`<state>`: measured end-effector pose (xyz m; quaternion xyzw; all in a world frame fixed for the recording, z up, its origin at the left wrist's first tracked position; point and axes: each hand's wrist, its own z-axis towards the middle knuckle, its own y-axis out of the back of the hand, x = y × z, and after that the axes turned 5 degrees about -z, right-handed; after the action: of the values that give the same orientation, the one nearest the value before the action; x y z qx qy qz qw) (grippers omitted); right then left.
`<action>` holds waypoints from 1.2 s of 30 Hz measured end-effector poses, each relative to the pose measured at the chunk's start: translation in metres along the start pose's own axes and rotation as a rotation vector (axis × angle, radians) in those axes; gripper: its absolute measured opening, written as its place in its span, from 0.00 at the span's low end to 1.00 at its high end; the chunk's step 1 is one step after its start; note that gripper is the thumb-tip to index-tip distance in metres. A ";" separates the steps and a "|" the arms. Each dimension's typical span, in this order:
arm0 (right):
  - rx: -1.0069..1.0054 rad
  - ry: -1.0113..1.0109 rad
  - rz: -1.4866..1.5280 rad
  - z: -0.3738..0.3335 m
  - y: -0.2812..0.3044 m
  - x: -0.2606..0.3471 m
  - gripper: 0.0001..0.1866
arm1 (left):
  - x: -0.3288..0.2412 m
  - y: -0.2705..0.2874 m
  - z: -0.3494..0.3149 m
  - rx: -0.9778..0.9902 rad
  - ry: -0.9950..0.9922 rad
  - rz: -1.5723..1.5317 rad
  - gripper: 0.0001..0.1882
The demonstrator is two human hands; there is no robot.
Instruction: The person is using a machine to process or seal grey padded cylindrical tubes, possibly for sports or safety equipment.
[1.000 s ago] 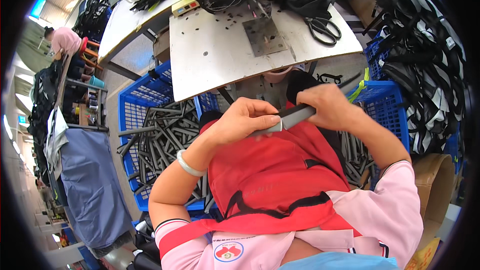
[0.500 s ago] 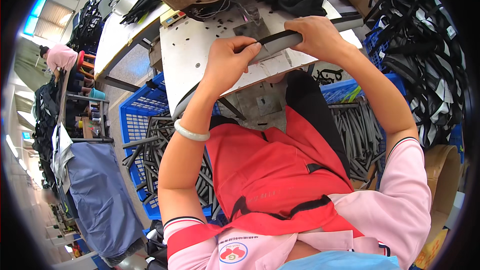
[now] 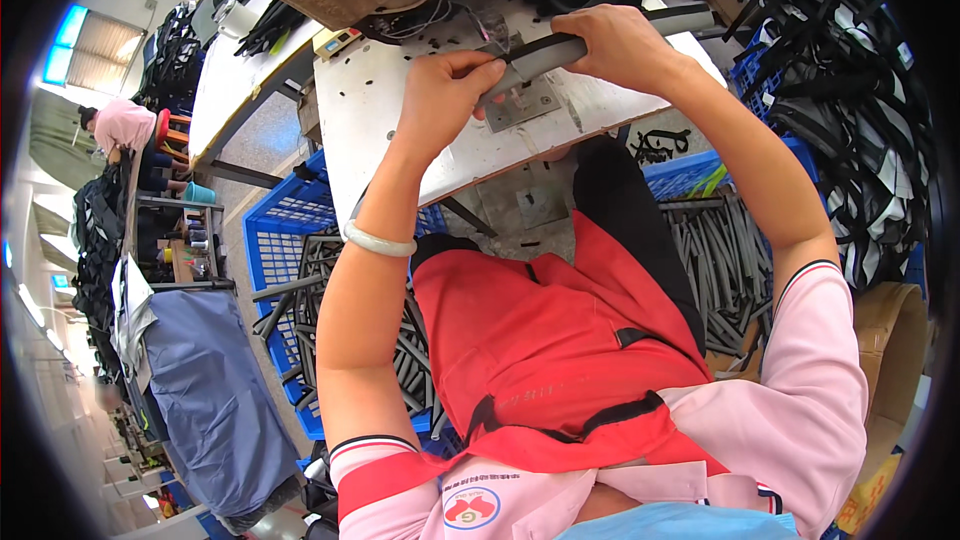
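Over the red apron (image 3: 560, 340), both arms now reach farther up than a second ago. Left hand (image 3: 445, 90) and right hand (image 3: 620, 45) each clamp one stiff grey strap (image 3: 560, 48), black-edged, lifted from the lap onto the flat metal plate (image 3: 400, 130). Beyond, blue ribbed crates (image 3: 285, 240) hold similar strips.

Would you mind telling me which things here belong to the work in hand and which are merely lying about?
In hand:
- grey padded strap, gripped by left hand and right hand
- white work table with its metal plate
- blue crates of grey strap pieces

Lying about:
- black straps hanging at right
- blue cloth
- cardboard tube
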<state>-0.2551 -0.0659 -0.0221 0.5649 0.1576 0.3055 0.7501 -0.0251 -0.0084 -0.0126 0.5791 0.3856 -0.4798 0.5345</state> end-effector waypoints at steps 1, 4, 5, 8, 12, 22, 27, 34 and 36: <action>-0.014 0.006 0.009 0.000 -0.001 -0.002 0.22 | 0.000 0.000 0.001 -0.004 0.013 -0.008 0.12; -0.065 0.039 -0.026 0.013 -0.003 -0.008 0.22 | 0.002 0.005 0.014 -0.011 0.026 0.015 0.12; -0.053 0.043 -0.045 0.019 -0.003 -0.009 0.23 | 0.005 0.007 0.019 -0.017 0.027 0.046 0.12; -0.027 -0.057 -0.023 0.033 -0.003 -0.009 0.25 | 0.016 0.016 0.030 -0.113 -0.012 -0.024 0.11; -0.195 -0.048 0.039 -0.011 -0.002 -0.017 0.22 | 0.018 0.029 0.005 -0.220 -0.072 0.230 0.12; 0.213 0.510 -0.174 -0.081 -0.071 0.174 0.12 | 0.007 -0.063 -0.046 0.174 -0.051 0.039 0.13; 0.160 0.274 0.065 -0.066 -0.001 0.075 0.15 | 0.039 0.004 -0.071 0.375 0.401 -0.078 0.21; 0.032 0.108 0.051 -0.057 0.023 0.002 0.21 | -0.001 0.004 -0.062 0.168 0.257 -0.109 0.15; -0.046 0.100 -0.005 -0.052 0.032 -0.004 0.22 | -0.001 0.004 -0.048 0.144 0.150 -0.128 0.15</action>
<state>-0.2976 -0.0237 -0.0086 0.5314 0.1892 0.3349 0.7548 -0.0143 0.0380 -0.0120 0.6246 0.4253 -0.4948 0.4292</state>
